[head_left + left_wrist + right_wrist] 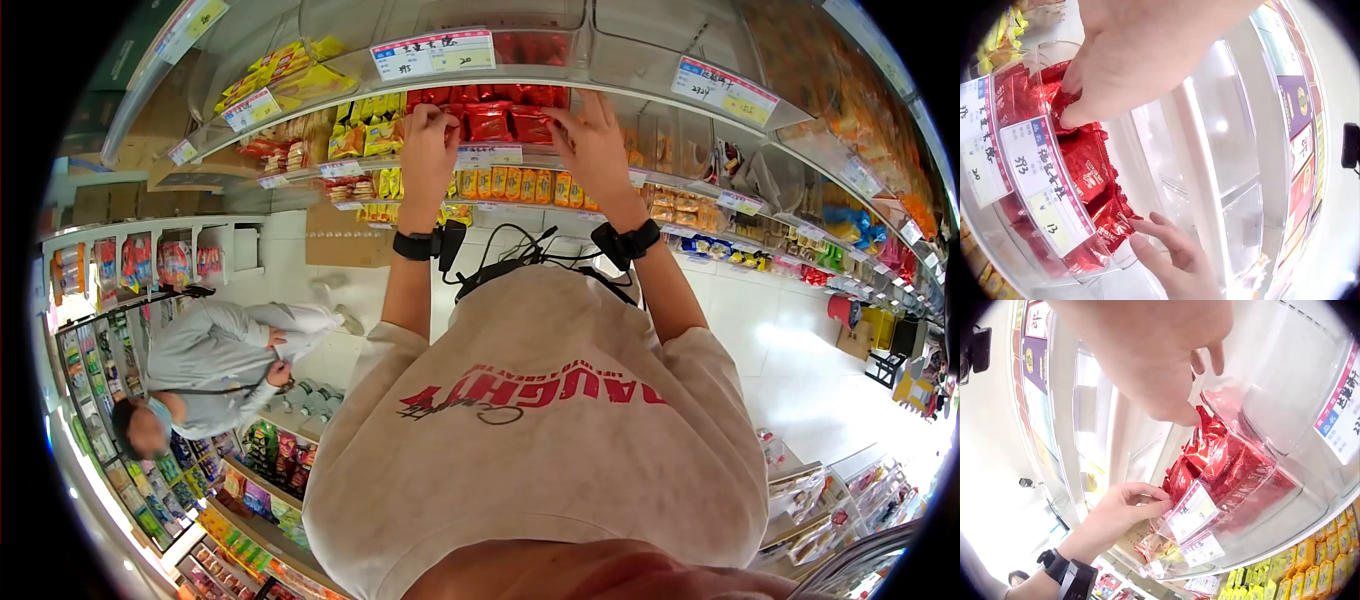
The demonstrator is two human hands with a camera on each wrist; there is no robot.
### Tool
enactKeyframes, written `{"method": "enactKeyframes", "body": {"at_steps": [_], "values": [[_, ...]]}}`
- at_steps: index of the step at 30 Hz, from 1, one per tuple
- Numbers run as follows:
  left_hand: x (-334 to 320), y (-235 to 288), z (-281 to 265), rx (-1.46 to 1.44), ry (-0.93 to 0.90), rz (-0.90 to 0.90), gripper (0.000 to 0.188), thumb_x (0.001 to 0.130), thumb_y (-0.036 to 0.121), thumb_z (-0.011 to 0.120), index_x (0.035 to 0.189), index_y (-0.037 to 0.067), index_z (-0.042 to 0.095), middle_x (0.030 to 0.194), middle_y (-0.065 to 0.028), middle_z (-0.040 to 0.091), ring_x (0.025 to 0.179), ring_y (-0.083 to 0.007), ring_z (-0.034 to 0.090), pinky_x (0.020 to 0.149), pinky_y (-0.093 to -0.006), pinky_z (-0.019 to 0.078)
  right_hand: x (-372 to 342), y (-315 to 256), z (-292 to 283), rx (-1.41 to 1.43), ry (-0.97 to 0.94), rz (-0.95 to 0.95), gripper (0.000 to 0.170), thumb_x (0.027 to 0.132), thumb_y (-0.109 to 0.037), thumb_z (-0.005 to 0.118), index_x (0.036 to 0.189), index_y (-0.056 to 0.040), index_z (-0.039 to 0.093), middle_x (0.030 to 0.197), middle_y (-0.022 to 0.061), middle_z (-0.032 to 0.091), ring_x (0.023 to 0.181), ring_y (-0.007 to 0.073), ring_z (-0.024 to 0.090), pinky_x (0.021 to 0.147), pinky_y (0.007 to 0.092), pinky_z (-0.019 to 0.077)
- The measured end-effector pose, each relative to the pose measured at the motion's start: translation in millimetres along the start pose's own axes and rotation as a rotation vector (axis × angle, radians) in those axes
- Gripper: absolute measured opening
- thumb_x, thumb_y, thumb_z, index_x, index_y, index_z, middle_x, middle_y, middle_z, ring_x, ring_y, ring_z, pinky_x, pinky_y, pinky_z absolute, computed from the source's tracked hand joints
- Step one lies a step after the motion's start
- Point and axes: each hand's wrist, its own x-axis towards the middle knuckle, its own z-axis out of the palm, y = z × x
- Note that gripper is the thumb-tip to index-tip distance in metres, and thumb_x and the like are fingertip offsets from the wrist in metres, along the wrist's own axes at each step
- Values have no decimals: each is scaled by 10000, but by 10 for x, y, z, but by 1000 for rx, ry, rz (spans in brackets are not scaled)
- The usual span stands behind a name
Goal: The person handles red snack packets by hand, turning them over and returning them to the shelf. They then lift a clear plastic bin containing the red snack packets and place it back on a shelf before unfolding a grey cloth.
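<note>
Packets of shiny, crinkled red foil [490,126] fill a clear plastic bin [1254,519] at the front edge of a shop shelf, and both hands work at the two ends of their row; the left hand [428,138] is at the bin's left end, its fingers curled and its thumb and forefinger pinching the foil there; the right hand [592,142] is at the bin's right end, its thumb and forefinger closed in a light pinch on the edge of the end packet, its other fingers looser; the red packets stand between the two hands, leaning together inside the bin, with their crimped edges raised above its rim.

White price labels with a pink strip and handwritten figures [1044,187] hang on the bin's front edge; yellow packets [365,128] lie just beyond the bin's left end; on the shelf below, orange-yellow packets [515,185] are lined up near the front edge.

Black wristbands carrying small cameras [416,245] sit on both wrists; the wearer has on a white T-shirt with red lettering [540,440]; a brown cardboard box [345,238] stands on the pale tiled floor [770,330] past the shelf's left side; farther left, near racks of hanging goods, another person in light grey clothes [225,345] appears sideways in the head view, hands in front of the body.
</note>
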Motion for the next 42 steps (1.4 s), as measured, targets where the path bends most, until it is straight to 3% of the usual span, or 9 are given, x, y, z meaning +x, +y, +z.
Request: {"method": "enactKeyframes", "body": {"at_steps": [11,16,20,25,30,34,37,41,42], "values": [[62,585,31,-39,211,34,334,885,184,780,1178,43,704,1213,-155,622,1121,-351,606,991,-441,486,-52,99,0,171,4,75,394,915,-202,712,1294,-111,662,1413,243,482,1307,452,486,1040,517,478],[34,718,335,90,-57,131,806,991,445,634,1582,2,311,1628,-293,263,1521,-475,214,1222,-566,218,38,218,6,5,19,97,546,955,-328,678,1452,-147,543,1394,289,496,1264,499,507,1014,549,485],[54,733,513,251,-71,145,756,1043,508,478,1577,-6,329,1634,-284,266,1525,-476,198,1235,-589,147,94,292,80,9,-91,129,607,979,-420,626,1498,-140,482,1362,301,529,1246,513,521,1001,563,487],[133,797,504,232,-37,112,656,1001,429,604,1504,33,463,1560,-269,385,1489,-445,291,1222,-569,210,57,309,101,56,-84,121,614,998,-391,608,1530,-144,425,1359,294,539,1248,505,529,977,567,502],[115,835,286,-27,111,26,528,925,208,744,1394,30,578,1491,-244,470,1369,-427,466,1130,-465,397,44,387,73,387,-213,187,563,991,-313,632,1475,-113,426,1273,309,564,993,524,629,832,585,545],[37,793,17,-77,237,-127,460,941,174,715,1355,16,589,1429,-239,517,1320,-417,504,1096,-465,422,76,402,-32,477,-414,301,705,983,-337,640,1530,-41,307,1294,338,556,1090,528,607,911,560,522],[-83,520,-124,-34,313,-240,467,942,179,693,1354,-3,567,1387,-247,527,1189,-420,574,986,-472,488,9,435,95,516,-297,307,849,965,-396,664,1575,-31,201,1381,357,510,1174,543,572,977,549,499],[-170,-110,-149,-90,179,-370,301,908,175,723,1142,-8,678,1052,-194,675,1000,-360,627,868,-447,523,61,352,58,525,-478,368,929,979,-510,641,1581,26,179,1445,343,485,1305,467,532,1061,458,461],[-107,-107,-208,-195,162,-352,281,893,213,761,1052,-11,701,920,-155,694,919,-321,636,831,-416,528,-3,423,208,368,-370,203,922,990,-506,633,1581,31,170,1388,307,543,1172,401,615,958,420,525]]}}
